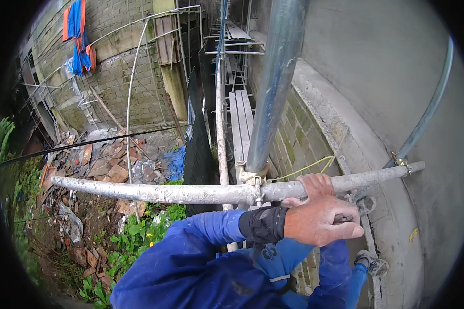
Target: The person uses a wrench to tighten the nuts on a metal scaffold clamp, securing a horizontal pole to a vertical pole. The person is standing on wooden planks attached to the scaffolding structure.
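A pale, mortar-crusted horizontal scaffold pipe (191,194) crosses in front of me. My right hand (317,185) lies over it, fingers curled round the pipe just right of a clamp (258,188). Crossing above the right wrist, my left hand (322,221) is closed, with thumb and fingers curled; a small dark spot shows between them, which I cannot make out. Its arm has a blue sleeve (191,257) and a dark cuff. A thick grey upright pipe (276,87) rises from a coupler (252,172) beside the clamp.
Narrow planks (241,121) run along the scaffold ahead. On the right stands a smooth grey wall (386,67) with a concrete ledge (340,108). A bent pipe (430,108) is clamped near the horizontal pipe's end. Rubble (108,165) lies far below left. My shoe (371,262) is by the ledge.
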A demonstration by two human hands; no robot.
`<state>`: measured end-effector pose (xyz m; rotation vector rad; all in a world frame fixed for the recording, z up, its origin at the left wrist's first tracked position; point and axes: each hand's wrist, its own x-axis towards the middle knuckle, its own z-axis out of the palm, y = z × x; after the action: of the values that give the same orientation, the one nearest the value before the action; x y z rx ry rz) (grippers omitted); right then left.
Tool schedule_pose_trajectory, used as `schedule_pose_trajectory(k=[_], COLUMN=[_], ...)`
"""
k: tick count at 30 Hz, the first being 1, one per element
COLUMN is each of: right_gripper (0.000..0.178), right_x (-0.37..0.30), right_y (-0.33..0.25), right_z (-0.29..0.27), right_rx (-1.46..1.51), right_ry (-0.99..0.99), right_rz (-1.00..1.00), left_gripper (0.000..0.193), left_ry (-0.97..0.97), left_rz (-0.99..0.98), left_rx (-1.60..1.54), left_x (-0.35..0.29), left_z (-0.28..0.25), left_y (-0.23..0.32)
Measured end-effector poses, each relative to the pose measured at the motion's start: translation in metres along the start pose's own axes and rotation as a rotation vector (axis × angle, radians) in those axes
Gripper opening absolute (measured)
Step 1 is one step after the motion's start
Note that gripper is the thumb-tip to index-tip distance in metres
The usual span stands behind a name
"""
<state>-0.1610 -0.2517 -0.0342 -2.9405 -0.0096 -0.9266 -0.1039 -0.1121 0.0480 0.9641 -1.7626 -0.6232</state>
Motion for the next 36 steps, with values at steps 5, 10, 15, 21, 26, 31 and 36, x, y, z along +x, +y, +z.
schedule_pose_trajectory(k=[5,10,15,21,26,31,36], right_gripper=[0.06,0.055,0.055,0.061,0.045,0.032,0.026], right_x=[-0.012,-0.136,-0.235,-0.265,-0.321,-0.358,-0.398], right_y=[-0.025,-0.025,-0.092,-0.095,-0.06,-0.083,-0.138], right_z=[-0.001,-0.032,-0.019,-0.035,-0.071,-0.118,-0.135], right_rx=[-0.125,-0.072,1.154,1.823,1.679,1.324,0.625], right_ry=[0.141,0.445,0.897,1.401,1.816,2.021,2.146], right_rz=[0.079,0.654,1.084,0.799,0.855,0.968,1.202], left_gripper=[0.023,0.012,0.024,0.034,0.039,0.045,0.057], left_ry=[0.065,0.254,0.001,-0.431,-0.596,0.185,0.168], left_rz=[-0.027,0.109,0.326,0.681,0.643,0.266,-0.197], left_rx=[-0.34,-0.22,-0.117,-0.347,-0.419,0.51,0.996], left_x=[-0.02,0.013,0.05,0.028,0.081,0.198,0.235], left_z=[0.031,0.093,0.205,0.275,0.236,0.166,0.102], left_y=[-0.013,-0.042,-0.094,-0.076,-0.076,-0.13,-0.2])
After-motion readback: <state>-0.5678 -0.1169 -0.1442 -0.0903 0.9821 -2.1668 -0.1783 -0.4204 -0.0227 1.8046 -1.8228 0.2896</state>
